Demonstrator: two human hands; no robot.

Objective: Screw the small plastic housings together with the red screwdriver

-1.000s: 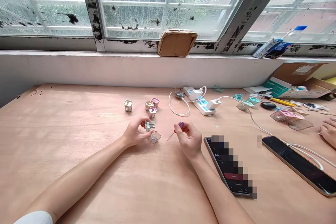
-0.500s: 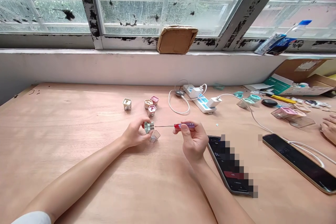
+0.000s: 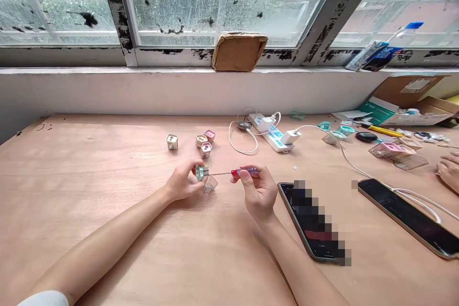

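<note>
Pinched between thumb and fingers, the pale green piece [image 3: 200,173] lay sideways in the left hand [image 3: 182,183] over the middle of the table [image 3: 125,229], apparently to face the screwdriver [image 3: 245,171]. Its handle sat in the right hand's [image 3: 261,193] closed fingers, levelled for a straight approach; a clear case [image 3: 210,185] stood just beside the left fingertips, three small pots [image 3: 205,149] beyond.

Centre of the frame, the left hand [image 3: 185,181] grips a small green piece [image 3: 201,172], and the right hand [image 3: 261,190] holds a screwdriver [image 3: 245,172], its shaft pointing left to the piece. Two phones [image 3: 311,222] [image 3: 409,217] lie lower right on the worktop [image 3: 143,258].
</note>
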